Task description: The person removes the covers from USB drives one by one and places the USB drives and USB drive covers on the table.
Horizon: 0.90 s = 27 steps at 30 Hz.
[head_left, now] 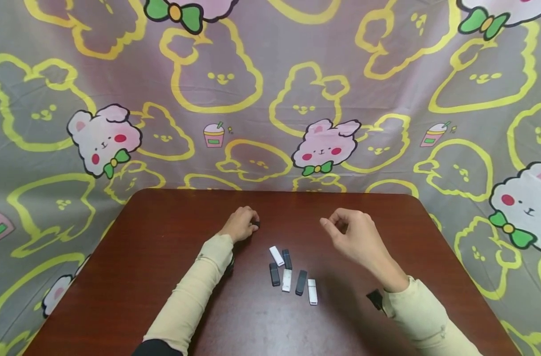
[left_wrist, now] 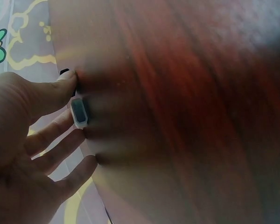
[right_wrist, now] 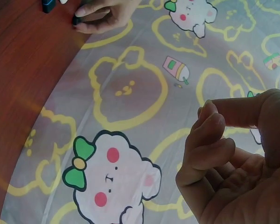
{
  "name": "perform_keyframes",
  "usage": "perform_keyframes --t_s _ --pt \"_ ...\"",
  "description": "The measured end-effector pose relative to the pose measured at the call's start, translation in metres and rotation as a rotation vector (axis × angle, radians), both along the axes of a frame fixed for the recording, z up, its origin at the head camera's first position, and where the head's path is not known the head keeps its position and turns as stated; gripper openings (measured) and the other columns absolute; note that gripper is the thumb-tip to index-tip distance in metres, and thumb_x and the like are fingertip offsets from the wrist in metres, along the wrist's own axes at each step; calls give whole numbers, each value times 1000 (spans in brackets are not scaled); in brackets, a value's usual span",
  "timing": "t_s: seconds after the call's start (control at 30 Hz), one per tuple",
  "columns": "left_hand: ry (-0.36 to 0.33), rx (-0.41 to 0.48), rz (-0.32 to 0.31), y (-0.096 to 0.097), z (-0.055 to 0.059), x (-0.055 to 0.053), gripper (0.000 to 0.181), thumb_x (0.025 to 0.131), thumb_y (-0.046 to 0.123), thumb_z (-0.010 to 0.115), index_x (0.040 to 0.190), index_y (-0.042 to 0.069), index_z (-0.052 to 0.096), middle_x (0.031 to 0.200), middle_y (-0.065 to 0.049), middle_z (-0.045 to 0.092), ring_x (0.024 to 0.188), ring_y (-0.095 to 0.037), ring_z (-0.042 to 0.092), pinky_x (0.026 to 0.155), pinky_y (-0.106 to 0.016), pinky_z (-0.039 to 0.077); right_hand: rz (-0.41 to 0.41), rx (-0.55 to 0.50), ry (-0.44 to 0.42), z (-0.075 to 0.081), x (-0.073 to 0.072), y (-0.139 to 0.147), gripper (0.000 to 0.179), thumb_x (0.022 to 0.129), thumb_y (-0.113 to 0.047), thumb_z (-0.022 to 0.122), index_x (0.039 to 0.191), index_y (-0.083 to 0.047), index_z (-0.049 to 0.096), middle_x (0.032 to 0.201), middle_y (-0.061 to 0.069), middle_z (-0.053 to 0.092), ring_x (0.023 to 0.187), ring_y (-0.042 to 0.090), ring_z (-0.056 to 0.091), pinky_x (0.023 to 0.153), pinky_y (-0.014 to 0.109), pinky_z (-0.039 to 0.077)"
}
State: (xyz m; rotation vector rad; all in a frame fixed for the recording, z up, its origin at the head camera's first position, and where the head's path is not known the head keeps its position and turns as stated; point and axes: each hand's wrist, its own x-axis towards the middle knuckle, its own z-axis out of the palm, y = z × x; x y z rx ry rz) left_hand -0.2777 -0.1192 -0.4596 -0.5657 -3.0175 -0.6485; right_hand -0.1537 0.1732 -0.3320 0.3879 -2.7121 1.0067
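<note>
Near the table's far edge, my left hand (head_left: 242, 223) pinches a small black USB stick (head_left: 255, 224) at the fingertips, close over the tabletop. In the left wrist view the thumb covers part of this stick (left_wrist: 79, 113), and its pale-edged end shows beside the fingers. My right hand (head_left: 356, 235) hovers over the right side of the table, its fingers curled in and the thumb meeting them. Nothing shows between those fingers (right_wrist: 210, 144) in the right wrist view. Between the two hands and nearer to me lie three white USB sticks (head_left: 312, 291) and three black ones (head_left: 301, 283).
The brown wooden table (head_left: 154, 257) has rounded far corners. Behind it and at both sides hangs a grey curtain (head_left: 252, 104) with yellow outlines and cartoon animal heads. Dark wrist fittings (head_left: 375, 299) show at the sleeves.
</note>
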Motion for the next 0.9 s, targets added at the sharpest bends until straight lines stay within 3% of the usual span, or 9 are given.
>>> perform_keyframes --t_s 0.47,0.7,0.8,0.9 --pt "-1 0 -10 0 -2 -3 11 90 8 75 98 4 72 111 -14 68 107 -32 60 95 -46 51 11 -5 -11 6 6 2 16 93 -19 73 79 -13 68 62 0 56 57 14 50 49 26 42" --pt "-29 87 17 -7 4 -1 29 91 14 75 117 2 67 120 -17 68 116 -35 63 102 -49 49 27 -3 6 11 4 3 10 92 -17 73 85 -14 68 64 0 57 58 15 51 50 26 44" --pt "41 99 41 -13 8 7 31 94 16 73 121 3 65 121 -17 68 117 -36 62 102 -51 49 45 10 -8 10 3 2 8 92 -17 74 91 -12 68 67 1 60 59 15 52 51 26 44" --pt "166 60 69 -19 12 20 29 95 17 71 120 3 65 116 -17 68 110 -38 64 95 -52 52 68 45 -29 7 0 3 15 90 -17 76 101 -9 67 75 1 64 63 14 54 55 26 47"
